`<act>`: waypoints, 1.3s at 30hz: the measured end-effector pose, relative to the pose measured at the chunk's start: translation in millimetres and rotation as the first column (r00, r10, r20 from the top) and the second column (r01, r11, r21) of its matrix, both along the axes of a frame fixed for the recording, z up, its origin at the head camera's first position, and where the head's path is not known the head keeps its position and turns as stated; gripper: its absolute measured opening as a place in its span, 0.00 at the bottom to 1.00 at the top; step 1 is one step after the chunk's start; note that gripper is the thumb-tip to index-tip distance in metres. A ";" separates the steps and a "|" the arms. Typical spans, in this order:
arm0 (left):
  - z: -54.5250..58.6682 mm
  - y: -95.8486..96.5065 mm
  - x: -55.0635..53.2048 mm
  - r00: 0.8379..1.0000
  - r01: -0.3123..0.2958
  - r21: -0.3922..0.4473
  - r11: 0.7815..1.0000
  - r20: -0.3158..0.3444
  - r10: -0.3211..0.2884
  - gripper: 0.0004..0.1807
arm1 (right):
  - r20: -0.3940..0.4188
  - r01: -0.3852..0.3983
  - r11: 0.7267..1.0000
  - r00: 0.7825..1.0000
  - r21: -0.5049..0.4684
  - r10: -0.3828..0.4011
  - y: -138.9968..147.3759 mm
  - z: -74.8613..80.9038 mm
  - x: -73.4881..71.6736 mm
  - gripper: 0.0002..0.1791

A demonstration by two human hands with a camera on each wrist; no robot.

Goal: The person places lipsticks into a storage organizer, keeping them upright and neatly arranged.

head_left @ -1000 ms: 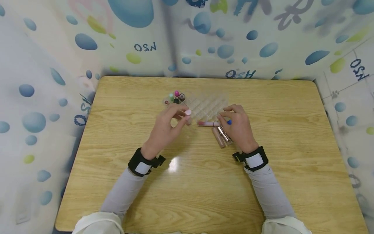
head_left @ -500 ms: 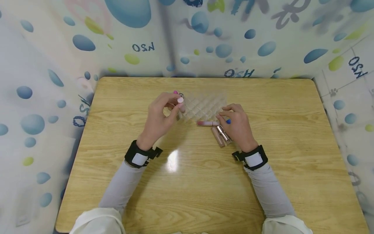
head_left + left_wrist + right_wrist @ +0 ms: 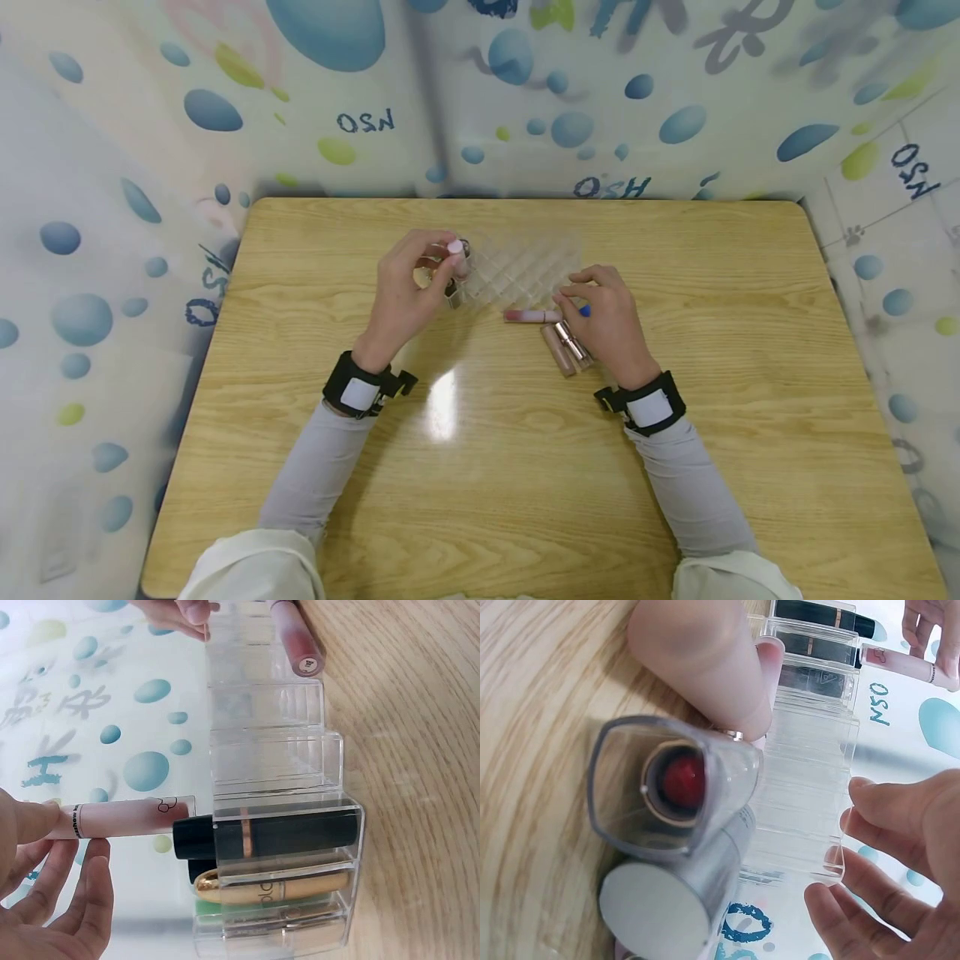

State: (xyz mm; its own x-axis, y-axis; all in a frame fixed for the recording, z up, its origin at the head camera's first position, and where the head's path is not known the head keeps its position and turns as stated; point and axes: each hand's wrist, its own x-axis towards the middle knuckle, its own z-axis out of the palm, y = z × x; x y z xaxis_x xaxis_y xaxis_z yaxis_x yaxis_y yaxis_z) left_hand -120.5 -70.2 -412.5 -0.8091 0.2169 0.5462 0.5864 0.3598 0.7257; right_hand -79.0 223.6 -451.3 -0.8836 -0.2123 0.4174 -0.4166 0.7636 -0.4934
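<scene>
My left hand (image 3: pixel 405 287) pinches a pink lip gloss tube (image 3: pixel 131 817) between thumb and fingers, over the left end of a clear lipstick organizer (image 3: pixel 521 271). In the left wrist view its tip is level with the cap of a black tube (image 3: pixel 300 829) standing in a slot. Beside that tube stands a gold one (image 3: pixel 304 889). My right hand (image 3: pixel 611 325) holds the organizer's right end, its thumb and fingertips at the edge in the right wrist view. Several slots in the middle and right hold nothing.
In front of the organizer lie another lip gloss (image 3: pixel 529 317), a beige tube (image 3: pixel 558 350) and a silver lipstick (image 3: pixel 574 343). Something blue (image 3: pixel 585 311) shows by the right hand. A clear-cased red lipstick (image 3: pixel 682 781) is close in the right wrist view. A patterned curtain (image 3: pixel 525 125) hangs behind the table.
My left hand has moved left and away from me with the lip gloss, from the organizer's front to above its left end. The right hand stays at the right end.
</scene>
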 end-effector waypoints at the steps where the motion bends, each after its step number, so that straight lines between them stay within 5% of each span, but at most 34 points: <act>1: -0.9 -0.3 -0.3 1.000 -0.002 0.001 1.000 0.002 0.002 0.15 | -0.001 -0.001 1.000 1.000 0.001 0.001 -0.2 -0.5 -0.2 0.13; 22: -27.2 -3.3 -7.2 0.999 0.033 0.015 0.999 0.015 -0.033 0.15 | -0.008 0.002 1.000 1.000 0.011 -0.002 -0.3 -4.9 1.1 0.14; 34: -9.7 5.0 2.2 0.999 0.036 0.000 0.999 0.025 -0.036 0.12 | 0.000 0.003 1.000 1.000 0.007 -0.003 0.8 -3.8 -0.7 0.14; 39: -22.7 3.5 -4.0 0.999 0.029 0.001 1.000 0.017 -0.029 0.12 | -0.002 0.004 1.000 1.000 0.008 -0.004 1.1 -3.1 -1.0 0.14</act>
